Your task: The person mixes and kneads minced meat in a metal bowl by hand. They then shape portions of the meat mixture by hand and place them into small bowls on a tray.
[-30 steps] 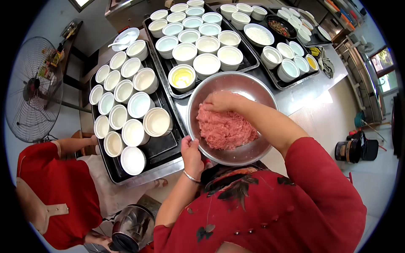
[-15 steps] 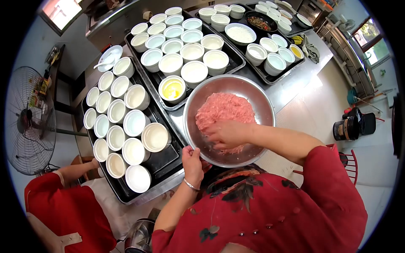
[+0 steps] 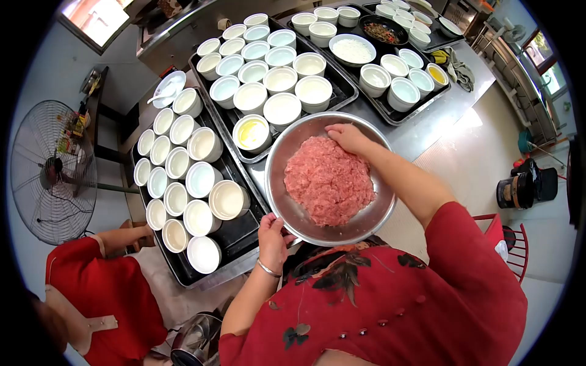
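A wide stainless steel mixing bowl (image 3: 378, 215) sits at the counter's edge, with a mound of pink minced meat (image 3: 329, 180) inside. My left hand (image 3: 273, 244), a silver bangle on its wrist, grips the bowl's near left rim. At the far side of the bowl, my right hand (image 3: 349, 138) lies against the upper right edge of the meat. Its fingers are curled together, and what is under them is hidden. Just left of the bowl stands a white ramekin (image 3: 251, 132) with yellow liquid in it.
Black trays (image 3: 235, 241) hold many white ramekins (image 3: 282, 108). Farther back are a white bowl of white contents (image 3: 352, 50) and a dark bowl of chopped mix (image 3: 383, 30). A co-worker in a red top (image 3: 110, 293) is at left, near a standing fan (image 3: 54, 172).
My right hand has moved from the meat's near left part to its far right edge. The meat is now a rounder mound. My left hand stays at the rim, and the view has shifted slightly.
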The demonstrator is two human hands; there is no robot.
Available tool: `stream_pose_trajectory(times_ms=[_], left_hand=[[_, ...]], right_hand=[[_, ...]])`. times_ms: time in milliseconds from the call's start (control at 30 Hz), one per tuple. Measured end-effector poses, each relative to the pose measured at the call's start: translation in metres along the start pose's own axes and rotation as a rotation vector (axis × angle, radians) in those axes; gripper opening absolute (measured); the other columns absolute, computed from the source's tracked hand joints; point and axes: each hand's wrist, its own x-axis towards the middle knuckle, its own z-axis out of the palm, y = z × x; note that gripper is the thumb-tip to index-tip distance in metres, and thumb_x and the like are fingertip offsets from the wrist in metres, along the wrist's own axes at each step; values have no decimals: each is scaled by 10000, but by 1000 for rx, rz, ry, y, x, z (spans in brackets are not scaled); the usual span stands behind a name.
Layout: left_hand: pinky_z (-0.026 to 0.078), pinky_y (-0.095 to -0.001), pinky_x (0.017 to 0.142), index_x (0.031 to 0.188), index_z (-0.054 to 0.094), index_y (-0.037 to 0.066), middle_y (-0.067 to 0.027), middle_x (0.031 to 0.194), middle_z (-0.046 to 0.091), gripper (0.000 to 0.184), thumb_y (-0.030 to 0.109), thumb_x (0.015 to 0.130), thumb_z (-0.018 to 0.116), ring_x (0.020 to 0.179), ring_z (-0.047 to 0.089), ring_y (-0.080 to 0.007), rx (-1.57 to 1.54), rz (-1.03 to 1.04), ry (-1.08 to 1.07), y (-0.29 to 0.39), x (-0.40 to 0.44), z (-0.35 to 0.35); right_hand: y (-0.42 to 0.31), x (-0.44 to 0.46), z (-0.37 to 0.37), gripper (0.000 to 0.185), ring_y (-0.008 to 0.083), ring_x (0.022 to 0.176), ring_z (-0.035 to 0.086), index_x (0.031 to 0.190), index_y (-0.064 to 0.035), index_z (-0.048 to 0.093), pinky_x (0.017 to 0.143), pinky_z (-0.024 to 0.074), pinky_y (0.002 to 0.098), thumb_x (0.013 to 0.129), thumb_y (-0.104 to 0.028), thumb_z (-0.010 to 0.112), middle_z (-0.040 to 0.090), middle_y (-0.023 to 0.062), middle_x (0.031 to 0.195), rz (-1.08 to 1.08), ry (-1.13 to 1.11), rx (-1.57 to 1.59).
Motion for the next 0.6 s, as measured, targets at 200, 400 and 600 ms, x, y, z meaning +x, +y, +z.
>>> stream_pose_trajectory(times_ms=[200, 400, 600], left_hand=[[481, -247, 467, 947, 447, 48, -47, 736, 525, 110, 69, 839, 431, 573, 511, -128, 7, 39, 49, -3, 5, 3], [481, -278, 557, 963, 459, 61, -43, 763, 558, 124, 93, 844, 444, 620, 543, -140, -46, 12, -7, 1, -4, 1], [457, -266, 736, 1224, 342, 18, -91, 1019, 512, 406, 70, 842, 469, 887, 537, -160, -48, 158, -72, 5, -32, -40]], right_hand=[[-37, -49, 35, 351, 293, 989, 509, 1091, -35, 507, 873, 385, 378, 814, -247, 465, 507, 152, 1117, -461, -67, -338], [-76, -54, 1, 424, 315, 1122, 396, 1148, 5, 431, 964, 290, 382, 819, -263, 449, 425, 196, 1193, -404, -373, -451], [-46, -62, 25, 565, 358, 1190, 298, 1215, -20, 371, 981, 242, 452, 758, -299, 550, 335, 177, 1283, -710, -266, -699]])
